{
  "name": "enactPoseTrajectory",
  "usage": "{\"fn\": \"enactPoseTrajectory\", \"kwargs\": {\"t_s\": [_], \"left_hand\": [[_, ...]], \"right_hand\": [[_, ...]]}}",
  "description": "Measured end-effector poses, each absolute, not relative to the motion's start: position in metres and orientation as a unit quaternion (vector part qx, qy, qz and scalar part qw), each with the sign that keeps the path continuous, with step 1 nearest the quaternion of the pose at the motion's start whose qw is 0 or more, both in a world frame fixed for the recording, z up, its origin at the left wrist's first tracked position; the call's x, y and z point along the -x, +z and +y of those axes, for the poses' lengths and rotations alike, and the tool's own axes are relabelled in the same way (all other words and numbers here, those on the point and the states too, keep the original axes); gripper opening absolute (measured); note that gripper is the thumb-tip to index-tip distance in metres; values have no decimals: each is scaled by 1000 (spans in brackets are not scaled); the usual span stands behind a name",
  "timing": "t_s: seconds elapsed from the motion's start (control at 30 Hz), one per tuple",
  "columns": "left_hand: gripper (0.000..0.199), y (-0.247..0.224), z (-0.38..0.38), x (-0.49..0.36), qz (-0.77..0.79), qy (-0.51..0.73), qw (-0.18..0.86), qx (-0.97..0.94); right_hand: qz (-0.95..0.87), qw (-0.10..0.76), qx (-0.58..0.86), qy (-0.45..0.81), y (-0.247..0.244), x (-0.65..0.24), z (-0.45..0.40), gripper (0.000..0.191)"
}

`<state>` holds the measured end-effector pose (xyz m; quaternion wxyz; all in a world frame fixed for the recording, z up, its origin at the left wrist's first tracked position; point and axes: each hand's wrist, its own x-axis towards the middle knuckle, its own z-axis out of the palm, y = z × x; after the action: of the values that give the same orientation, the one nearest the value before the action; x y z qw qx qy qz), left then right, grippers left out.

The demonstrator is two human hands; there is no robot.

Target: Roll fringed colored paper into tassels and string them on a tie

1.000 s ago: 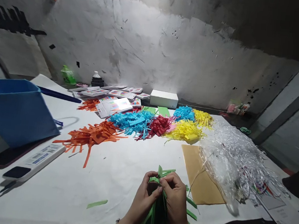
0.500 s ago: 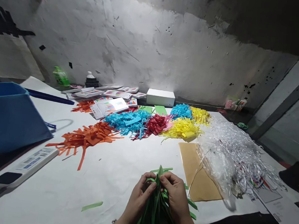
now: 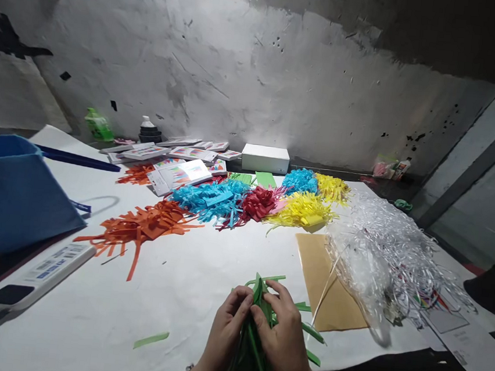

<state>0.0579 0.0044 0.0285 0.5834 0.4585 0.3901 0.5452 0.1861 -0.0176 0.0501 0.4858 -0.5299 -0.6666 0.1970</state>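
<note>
Between my two hands is a bunch of green tissue-paper strips [image 3: 252, 349], its folded tip pointing up and its long ends hanging below the table edge. My left hand [image 3: 229, 324] pinches the bunch near the tip from the left. From the right, my right hand [image 3: 282, 332] grips the same bunch, thumb pressed on it and forefinger raised a little. More green strips [image 3: 313, 332] stick out on the table beyond my right hand. A loose light-green strip [image 3: 151, 340] lies to the left of my hands.
Fringed paper bundles in orange [image 3: 147, 222], blue [image 3: 215, 197], red [image 3: 260, 203] and yellow [image 3: 306, 208] lie across the table. A brown envelope [image 3: 333, 299] and a heap of clear plastic strands [image 3: 386, 245] are on the right. A blue box [image 3: 18, 198] and white power bank [image 3: 41, 276] stand left.
My right hand has shifted slightly left and its fingers have moved on the bunch, the thumb now lower. The green tip leans slightly further left. The view has shifted a little.
</note>
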Motion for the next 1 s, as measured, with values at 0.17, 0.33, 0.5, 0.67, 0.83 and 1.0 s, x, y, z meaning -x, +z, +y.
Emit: {"fn": "enactPoseTrajectory", "kwargs": {"t_s": [0.17,0.33,0.5,0.67,0.83,1.0], "left_hand": [[23,31,1,-58,393,542,565,-482],[22,30,2,-56,385,546,560,-489],[25,34,3,-54,385,537,580,-477],[25,37,2,-53,385,537,590,-463],[26,39,0,-53,389,541,597,-448],[29,46,0,-54,408,520,604,-445]], "right_hand": [[-633,518,531,221,51,-183,-19,27],[-618,549,530,187,44,-181,-14,23],[-585,570,530,228,44,-181,-12,18],[-536,590,532,285,48,-181,-12,14],[-487,586,525,379,50,-184,-10,12],[-502,559,498,432,50,-188,-8,16]]}}
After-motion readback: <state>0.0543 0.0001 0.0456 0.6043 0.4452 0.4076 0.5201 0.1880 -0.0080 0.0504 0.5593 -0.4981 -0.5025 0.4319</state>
